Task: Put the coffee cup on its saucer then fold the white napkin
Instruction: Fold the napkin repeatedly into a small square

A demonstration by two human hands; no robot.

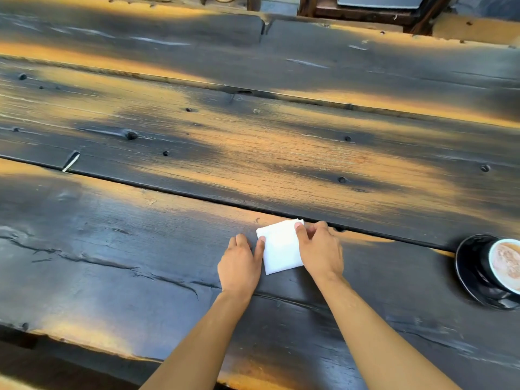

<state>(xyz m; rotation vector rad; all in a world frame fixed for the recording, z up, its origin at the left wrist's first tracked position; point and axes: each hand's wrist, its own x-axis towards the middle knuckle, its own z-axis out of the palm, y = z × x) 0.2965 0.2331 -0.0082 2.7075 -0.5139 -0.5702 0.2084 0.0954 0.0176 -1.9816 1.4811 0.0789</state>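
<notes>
Both hands (281, 257) press a flat, folded white napkin (280, 246).

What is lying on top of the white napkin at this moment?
Fingers of both hands rest on the white napkin: the left hand at its left edge, the right hand over its right side. What that hand covers is hidden.

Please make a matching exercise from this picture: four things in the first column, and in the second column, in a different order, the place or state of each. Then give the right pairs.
Things:
1. white napkin
2. coffee cup
3. saucer
4. left hand

Places or states:
A. black, at the right edge of the view, under the cup
B. flat on the table, a small folded rectangle between both hands
C. full of milky coffee, standing on the dark dish
D. fingertip on the paper's left edge

Pairs: 1-B, 2-C, 3-A, 4-D
</notes>
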